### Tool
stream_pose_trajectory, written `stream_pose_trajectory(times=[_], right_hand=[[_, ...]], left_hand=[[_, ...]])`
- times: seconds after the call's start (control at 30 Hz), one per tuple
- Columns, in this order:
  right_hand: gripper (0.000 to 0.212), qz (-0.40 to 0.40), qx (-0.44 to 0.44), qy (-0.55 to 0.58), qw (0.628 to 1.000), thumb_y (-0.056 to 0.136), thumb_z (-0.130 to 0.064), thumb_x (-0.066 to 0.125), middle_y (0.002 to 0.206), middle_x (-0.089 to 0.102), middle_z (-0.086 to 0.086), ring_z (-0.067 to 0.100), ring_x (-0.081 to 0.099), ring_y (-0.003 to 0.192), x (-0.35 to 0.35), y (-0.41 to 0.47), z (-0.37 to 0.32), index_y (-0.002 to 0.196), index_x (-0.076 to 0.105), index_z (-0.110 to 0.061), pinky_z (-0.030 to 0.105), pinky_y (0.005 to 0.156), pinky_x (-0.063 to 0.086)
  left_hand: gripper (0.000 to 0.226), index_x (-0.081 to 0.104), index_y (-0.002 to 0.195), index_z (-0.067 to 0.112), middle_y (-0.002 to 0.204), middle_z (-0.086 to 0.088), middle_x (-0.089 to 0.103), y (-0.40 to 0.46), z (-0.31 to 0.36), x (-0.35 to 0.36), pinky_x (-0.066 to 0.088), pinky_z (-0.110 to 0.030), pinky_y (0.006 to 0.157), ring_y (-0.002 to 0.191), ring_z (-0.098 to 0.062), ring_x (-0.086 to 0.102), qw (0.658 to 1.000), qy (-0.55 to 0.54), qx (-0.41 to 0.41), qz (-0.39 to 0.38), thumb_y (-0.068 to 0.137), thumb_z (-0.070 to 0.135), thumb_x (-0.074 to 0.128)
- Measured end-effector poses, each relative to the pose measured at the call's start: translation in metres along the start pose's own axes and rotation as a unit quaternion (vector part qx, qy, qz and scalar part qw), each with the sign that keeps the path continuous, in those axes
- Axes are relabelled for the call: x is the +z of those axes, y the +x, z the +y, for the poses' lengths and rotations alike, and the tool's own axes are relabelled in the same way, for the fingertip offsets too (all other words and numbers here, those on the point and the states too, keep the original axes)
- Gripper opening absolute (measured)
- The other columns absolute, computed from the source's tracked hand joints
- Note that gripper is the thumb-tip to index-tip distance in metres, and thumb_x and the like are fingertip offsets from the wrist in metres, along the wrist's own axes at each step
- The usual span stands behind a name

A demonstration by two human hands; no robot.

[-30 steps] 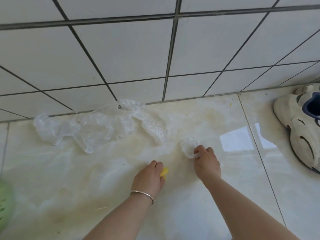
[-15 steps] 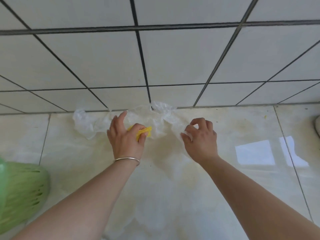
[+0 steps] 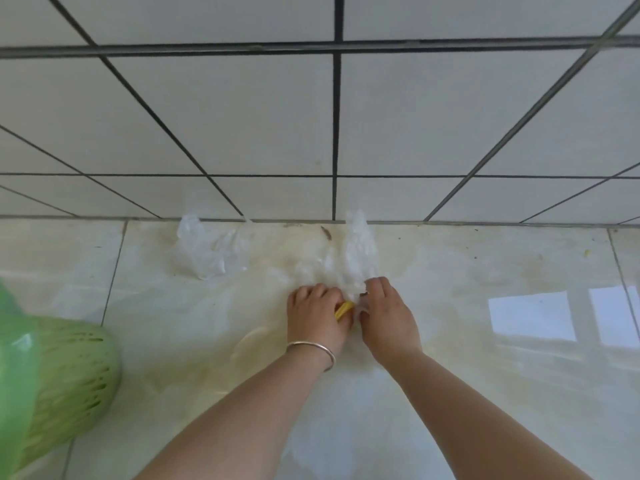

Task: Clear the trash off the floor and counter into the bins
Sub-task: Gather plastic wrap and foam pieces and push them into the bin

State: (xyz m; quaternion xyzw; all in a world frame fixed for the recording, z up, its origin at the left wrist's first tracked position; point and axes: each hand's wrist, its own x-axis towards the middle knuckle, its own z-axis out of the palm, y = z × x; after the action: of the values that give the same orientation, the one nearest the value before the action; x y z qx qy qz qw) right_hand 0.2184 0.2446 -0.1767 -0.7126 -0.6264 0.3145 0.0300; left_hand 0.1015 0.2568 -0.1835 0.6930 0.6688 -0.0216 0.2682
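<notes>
Left hand (image 3: 317, 315) has come back from the wall edge toward the body, fingers curled round a small yellow scrap (image 3: 344, 309) with a bunch of the clear plastic film (image 3: 341, 271) gathered against it. Right hand (image 3: 386, 315) has closed in from the side until the two nearly touch; its fingertips pinch the same film at the near end. Half a second ago the sheet lay spread along the wall base — now its right part is drawn up into a crumpled ridge under both hands, while the left lobe (image 3: 204, 251) lies loose on the floor (image 3: 485, 393) by the wall (image 3: 242, 116). Judged: gathering step is mostly done, lift and carry to the bin remain.

Film is thin, translucent, wrinkled — likely to slip or trail. Yellow scrap looks stiff and ribbed. Floor tile is glossy, stained yellowish. Green slotted plastic basket (image 3: 65, 386) sits at left, lined with a green bag.
</notes>
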Motion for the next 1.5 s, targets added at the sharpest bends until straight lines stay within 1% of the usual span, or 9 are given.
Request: stream_pose_trajectory(times=[0.13,0.3,0.47,0.67,0.83,0.97,1.2,1.37,1.5], right_hand=[[0.046,-0.040,0.054,0.034,0.997,0.090,-0.010,0.044,0.141,0.044,0.000,0.029,0.059,0.109,0.011,-0.008,-0.004,0.136,0.039,-0.015,0.029,0.076,0.041],[0.020,-0.003,0.040,0.042,0.998,0.091,-0.009,0.045,0.103,0.052,0.009,0.032,0.058,0.087,0.003,-0.020,-0.007,0.103,0.061,-0.005,0.026,0.064,0.030],[0.015,0.037,-0.034,0.148,0.988,0.089,-0.009,0.055,0.104,0.040,-0.009,0.018,0.048,0.097,-0.010,-0.023,-0.035,0.101,0.063,-0.004,0.022,0.071,0.033],[0.010,-0.013,0.033,0.368,0.929,0.092,-0.010,0.050,0.072,0.047,-0.007,0.008,0.045,0.061,-0.018,-0.012,-0.106,0.091,0.042,-0.016,0.008,0.047,0.037],[0.027,-0.020,0.089,0.480,0.872,0.093,-0.018,0.048,0.106,0.060,0.003,0.018,0.056,0.085,-0.020,0.019,-0.152,0.119,0.044,-0.022,0.018,0.060,0.044],[0.042,-0.083,0.113,0.473,0.870,0.097,-0.023,0.038,0.126,0.051,0.004,0.026,0.052,0.117,0.001,0.055,-0.166,0.139,0.037,-0.025,0.039,0.099,0.045],[0.052,-0.147,0.057,0.332,0.930,0.092,-0.027,0.047,0.139,0.043,0.005,0.028,0.050,0.122,0.047,0.076,-0.185,0.141,0.034,-0.020,0.040,0.101,0.044],[0.007,-0.218,0.070,0.390,0.892,0.094,-0.025,0.047,0.091,0.058,-0.001,0.020,0.056,0.090,0.045,0.076,-0.193,0.095,0.054,-0.026,0.031,0.081,0.044],[0.011,-0.203,0.121,0.467,0.852,0.085,-0.024,0.053,0.073,0.053,0.001,0.018,0.052,0.069,0.044,0.069,-0.194,0.073,0.054,-0.023,0.032,0.073,0.041]], left_hand=[[0.033,0.030,0.058,0.023,0.076,-0.002,0.055,-0.007,0.002,-0.006,0.027,-0.028,0.069,0.081,-0.026,0.048,0.998,-0.057,-0.002,-0.031,0.080,0.026,0.055],[0.036,0.028,0.060,0.025,0.055,0.005,0.036,-0.018,0.005,-0.020,0.031,-0.028,0.057,0.061,-0.024,0.037,0.971,-0.232,-0.059,-0.006,0.076,0.008,0.055],[0.038,0.037,0.067,0.032,0.064,0.010,0.047,-0.028,-0.004,-0.050,0.039,-0.025,0.056,0.058,-0.013,0.045,0.935,-0.339,-0.093,0.043,0.075,-0.003,0.051],[0.045,0.049,0.088,0.033,0.083,0.017,0.042,-0.029,-0.040,-0.101,0.043,-0.025,0.071,0.082,-0.012,0.048,0.888,-0.418,-0.116,0.154,0.072,-0.009,0.052],[0.058,0.055,0.114,0.034,0.113,0.009,0.045,-0.010,-0.094,-0.134,0.054,-0.040,0.080,0.101,-0.023,0.054,0.813,-0.451,-0.208,0.302,0.073,-0.005,0.045],[0.078,0.031,0.141,0.038,0.148,0.003,0.022,0.007,-0.121,-0.133,0.051,-0.033,0.080,0.098,-0.018,0.047,0.791,-0.491,-0.291,0.221,0.078,-0.004,0.045],[0.075,0.030,0.142,0.039,0.153,0.011,0.022,0.029,-0.139,-0.113,0.035,-0.026,0.098,0.136,-0.017,0.036,0.811,-0.482,-0.313,0.112,0.078,0.007,0.052],[0.045,0.058,0.122,0.023,0.124,-0.008,0.060,0.036,-0.139,-0.117,0.046,-0.038,0.097,0.111,-0.032,0.056,0.843,-0.436,-0.314,0.025,0.077,0.019,0.055],[0.021,0.065,0.086,0.006,0.098,-0.016,0.061,0.025,-0.127,-0.114,0.044,-0.034,0.075,0.086,-0.030,0.054,0.805,-0.469,-0.361,0.051,0.088,0.019,0.048]])
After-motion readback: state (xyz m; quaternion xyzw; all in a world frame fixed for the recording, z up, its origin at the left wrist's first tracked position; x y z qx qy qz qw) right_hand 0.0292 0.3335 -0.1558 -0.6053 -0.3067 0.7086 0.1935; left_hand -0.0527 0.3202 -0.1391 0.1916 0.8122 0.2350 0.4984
